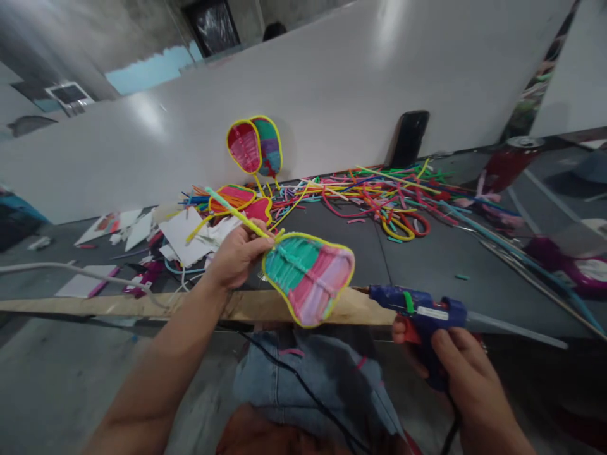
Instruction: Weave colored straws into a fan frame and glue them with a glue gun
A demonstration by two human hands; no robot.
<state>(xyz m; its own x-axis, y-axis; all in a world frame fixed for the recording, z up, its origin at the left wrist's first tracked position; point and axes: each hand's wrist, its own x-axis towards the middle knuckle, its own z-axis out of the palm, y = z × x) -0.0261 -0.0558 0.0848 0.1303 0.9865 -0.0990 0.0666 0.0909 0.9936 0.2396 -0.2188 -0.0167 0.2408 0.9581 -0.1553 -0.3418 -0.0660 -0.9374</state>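
Observation:
My left hand (241, 253) grips the yellow stem of a pipe-cleaner petal (308, 275) where it meets the wide part. The petal has a yellow outline filled with green, pink and lilac bands, and it hangs over the table's front edge. A pale green tip ends its stem at the upper left. In my right hand (450, 360) is a blue hot glue gun (422, 306), its nozzle pointing left at the petal but apart from it. A clear glue stick (516, 330) sticks out of the gun's back. Two similar finished petals (256, 148) lean upright against the white panel.
Loose pipe cleaners (360, 189) in many colours lie along the panel's foot. A black phone (410, 139) leans there, with a red can (512, 161) further right. White paper pieces (184, 237) and a white cable (85, 266) are at the left. A black cord (289, 373) crosses my lap.

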